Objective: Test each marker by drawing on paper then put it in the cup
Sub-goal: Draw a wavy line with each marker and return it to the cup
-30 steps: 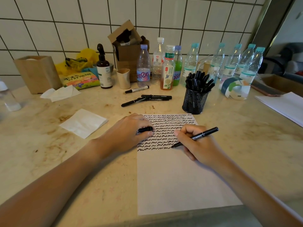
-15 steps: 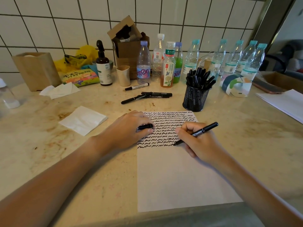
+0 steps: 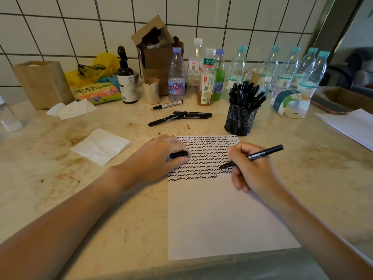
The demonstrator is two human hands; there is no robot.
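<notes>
A white paper sheet [image 3: 222, 217] lies on the counter, its upper part filled with rows of black squiggles. My right hand [image 3: 252, 170] grips a black marker [image 3: 262, 153], tip down on the paper near the right end of a lower row. My left hand [image 3: 155, 158] rests on the sheet's left edge and pinches a black marker cap [image 3: 178, 154]. A black mesh cup [image 3: 240, 120] holding several black markers stands just beyond the sheet's top right corner. Three loose markers [image 3: 181, 116] lie on the counter behind my left hand.
A folded napkin [image 3: 101, 145] lies left of the sheet. Bottles [image 3: 207, 77], a paper cup [image 3: 151, 90], a spray bottle [image 3: 126, 77], a cardboard box [image 3: 155, 51] and a brown bag [image 3: 42, 83] line the tiled wall. A tape roll [image 3: 290, 104] and more paper [image 3: 351, 126] sit at right.
The marker tip in my right hand has shifted slightly along the squiggle row. My left hand stays in place holding the cap.
</notes>
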